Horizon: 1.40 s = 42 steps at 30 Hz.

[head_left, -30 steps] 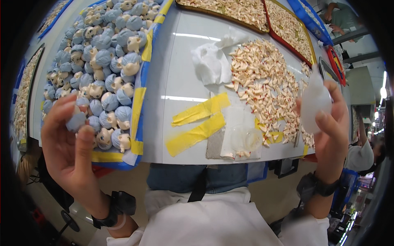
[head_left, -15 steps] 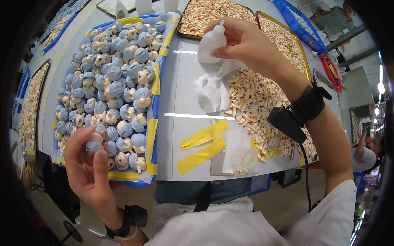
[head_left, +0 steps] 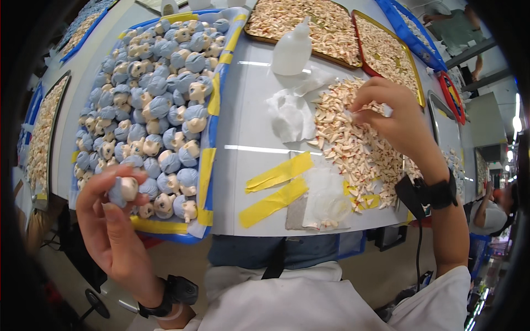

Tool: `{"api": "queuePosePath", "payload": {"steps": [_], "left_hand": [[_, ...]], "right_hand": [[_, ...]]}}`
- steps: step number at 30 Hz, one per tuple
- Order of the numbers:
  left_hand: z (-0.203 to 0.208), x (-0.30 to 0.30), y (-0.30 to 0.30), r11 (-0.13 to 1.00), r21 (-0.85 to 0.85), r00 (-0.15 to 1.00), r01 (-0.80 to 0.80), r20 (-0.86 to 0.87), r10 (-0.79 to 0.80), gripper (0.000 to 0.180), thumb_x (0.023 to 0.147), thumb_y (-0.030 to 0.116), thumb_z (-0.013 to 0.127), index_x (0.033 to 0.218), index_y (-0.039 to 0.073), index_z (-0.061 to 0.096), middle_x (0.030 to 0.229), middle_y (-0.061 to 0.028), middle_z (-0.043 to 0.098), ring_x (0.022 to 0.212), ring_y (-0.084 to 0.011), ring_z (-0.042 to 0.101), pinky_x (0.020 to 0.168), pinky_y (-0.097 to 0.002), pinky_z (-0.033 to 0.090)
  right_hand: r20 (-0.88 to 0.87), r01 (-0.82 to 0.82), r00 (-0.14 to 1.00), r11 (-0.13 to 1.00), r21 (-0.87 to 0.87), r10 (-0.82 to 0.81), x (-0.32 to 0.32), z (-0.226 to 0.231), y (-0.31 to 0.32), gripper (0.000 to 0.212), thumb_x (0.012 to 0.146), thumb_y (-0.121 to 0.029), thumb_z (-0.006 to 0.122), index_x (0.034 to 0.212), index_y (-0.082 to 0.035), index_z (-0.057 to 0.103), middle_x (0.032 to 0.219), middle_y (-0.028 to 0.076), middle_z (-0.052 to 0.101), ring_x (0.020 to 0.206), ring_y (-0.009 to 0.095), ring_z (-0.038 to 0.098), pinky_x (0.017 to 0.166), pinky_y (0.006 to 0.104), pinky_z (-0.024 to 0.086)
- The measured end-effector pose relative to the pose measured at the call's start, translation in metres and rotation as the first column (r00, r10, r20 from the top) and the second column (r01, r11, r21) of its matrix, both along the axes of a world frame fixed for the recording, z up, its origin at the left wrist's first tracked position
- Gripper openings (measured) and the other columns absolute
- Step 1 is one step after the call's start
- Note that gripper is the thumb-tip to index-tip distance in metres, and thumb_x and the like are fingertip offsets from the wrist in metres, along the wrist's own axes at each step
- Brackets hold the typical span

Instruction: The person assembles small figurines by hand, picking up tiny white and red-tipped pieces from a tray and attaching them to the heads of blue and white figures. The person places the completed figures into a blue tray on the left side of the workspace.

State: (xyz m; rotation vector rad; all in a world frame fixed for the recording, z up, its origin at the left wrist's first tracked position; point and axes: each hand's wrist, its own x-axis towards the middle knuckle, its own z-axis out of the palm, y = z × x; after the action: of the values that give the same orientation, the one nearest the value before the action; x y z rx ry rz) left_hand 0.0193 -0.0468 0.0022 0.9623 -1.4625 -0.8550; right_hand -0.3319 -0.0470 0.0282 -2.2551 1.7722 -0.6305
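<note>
My left hand point(head_left: 115, 234) is closed on a small doll head point(head_left: 125, 190) with blue moulded hair, held above the near left corner of a blue tray point(head_left: 205, 182). Many similar heads point(head_left: 160, 105) are heaped in that tray. Over a loose pile of small cream pieces with reddish marks point(head_left: 348, 149), my right hand point(head_left: 392, 113) has its thumb and fingers pinched together. Whatever lies between those fingertips is too small to make out. A white squeeze bottle with a thin nozzle point(head_left: 292, 51) stands upright beyond a crumpled white cloth point(head_left: 290, 116).
Yellow tape strips point(head_left: 279, 172) lie on the white table near a whitish smeared pad point(head_left: 326, 198). Two trays of cream pieces point(head_left: 309, 33) point(head_left: 386, 52) stand at the back. A blue bin point(head_left: 422, 49) and a red-rimmed container point(head_left: 451, 98) are at the far right.
My right hand has let go of the squeeze bottle, now standing on the table, and moved nearer to the loose pieces. My left hand has turned the doll head.
</note>
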Motion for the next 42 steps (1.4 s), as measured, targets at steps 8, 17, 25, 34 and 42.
{"api": "queuePosePath", "payload": {"steps": [8,17,25,34,42], "left_hand": [[-0.005,-0.024,0.026,0.897,0.086,0.846,0.433,-0.382,-0.372,0.042,0.076,0.017,0.069,0.104,-0.003,0.046,0.101,-0.0190,0.051,0.076,-0.0216,0.059,0.054,-0.0219,0.050],[-0.005,-0.048,0.047,0.803,0.263,0.788,0.535,-0.499,-0.361,0.039,0.084,0.029,0.060,0.104,-0.001,0.045,0.098,-0.0194,0.054,0.069,-0.0199,0.058,0.050,-0.0212,0.046],[-0.011,-0.053,0.061,0.753,0.263,0.726,0.604,-0.572,-0.382,0.043,0.079,0.029,0.067,0.103,-0.001,0.049,0.095,-0.0171,0.053,0.066,-0.0177,0.057,0.047,-0.0189,0.044],[-0.014,-0.050,0.057,0.812,0.143,0.812,0.567,-0.263,-0.521,0.042,0.073,0.020,0.073,0.101,-0.001,0.048,0.097,-0.0194,0.053,0.067,-0.0173,0.059,0.053,-0.0200,0.048],[-0.018,-0.058,0.059,0.827,0.138,0.786,0.544,-0.427,-0.446,0.043,0.070,0.011,0.075,0.102,0.000,0.047,0.098,-0.0178,0.051,0.072,-0.0181,0.060,0.057,-0.0207,0.049]], "right_hand": [[0.438,0.346,0.823,0.931,0.118,-0.361,0.023,0.033,0.060,0.008,0.078,-0.002,0.059,0.084,0.003,0.058,0.077,0.004,0.059,0.069,0.009,0.055,0.063,0.0197,0.042],[0.763,0.392,0.472,0.880,0.268,-0.442,0.031,0.017,0.125,0.025,0.074,-0.001,0.063,0.097,0.002,0.054,0.075,0.005,0.056,0.067,0.010,0.054,0.062,0.0204,0.043],[0.781,0.321,0.530,0.931,0.175,-0.330,0.032,-0.006,0.140,0.020,0.074,-0.006,0.068,0.088,0.004,0.059,0.077,0.009,0.058,0.067,0.013,0.056,0.063,0.0235,0.045],[0.775,0.393,0.485,0.893,0.220,-0.404,0.047,-0.006,0.134,0.015,0.076,-0.007,0.066,0.084,0.001,0.056,0.076,0.007,0.059,0.066,0.013,0.057,0.061,0.0240,0.045],[0.767,0.394,0.450,0.872,0.289,-0.457,0.057,-0.001,0.127,0.011,0.078,-0.004,0.062,0.084,0.000,0.053,0.075,0.010,0.059,0.062,0.014,0.057,0.058,0.0238,0.046]]}}
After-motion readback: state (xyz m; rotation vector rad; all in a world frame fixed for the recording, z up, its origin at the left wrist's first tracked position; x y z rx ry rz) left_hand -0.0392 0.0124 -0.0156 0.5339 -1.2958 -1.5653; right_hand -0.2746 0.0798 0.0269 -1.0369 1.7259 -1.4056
